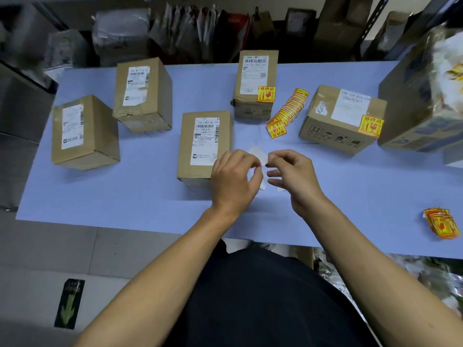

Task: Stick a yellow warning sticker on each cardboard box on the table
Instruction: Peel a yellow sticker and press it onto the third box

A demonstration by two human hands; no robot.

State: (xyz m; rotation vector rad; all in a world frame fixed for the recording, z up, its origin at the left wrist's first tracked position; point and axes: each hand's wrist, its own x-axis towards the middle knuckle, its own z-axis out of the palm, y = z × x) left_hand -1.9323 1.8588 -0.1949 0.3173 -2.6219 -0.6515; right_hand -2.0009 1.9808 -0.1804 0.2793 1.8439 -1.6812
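Several cardboard boxes stand on the pale blue table (125,196). The back box (255,83) and the right box (343,118) each carry a yellow warning sticker. The centre box (204,144), the back-left box (142,93) and the left box (84,132) show only white labels. My left hand (234,179) and my right hand (293,174) meet just right of the centre box and pinch a small white-backed sticker (259,152) between their fingertips; its face is hidden. A fanned row of yellow stickers (285,113) lies between the back and right boxes.
A second pile of yellow stickers (442,222) lies near the table's right front edge. A large wrapped carton (423,96) fills the right end. White backing scraps (265,184) lie under my hands. Bags and cartons crowd the floor behind the table.
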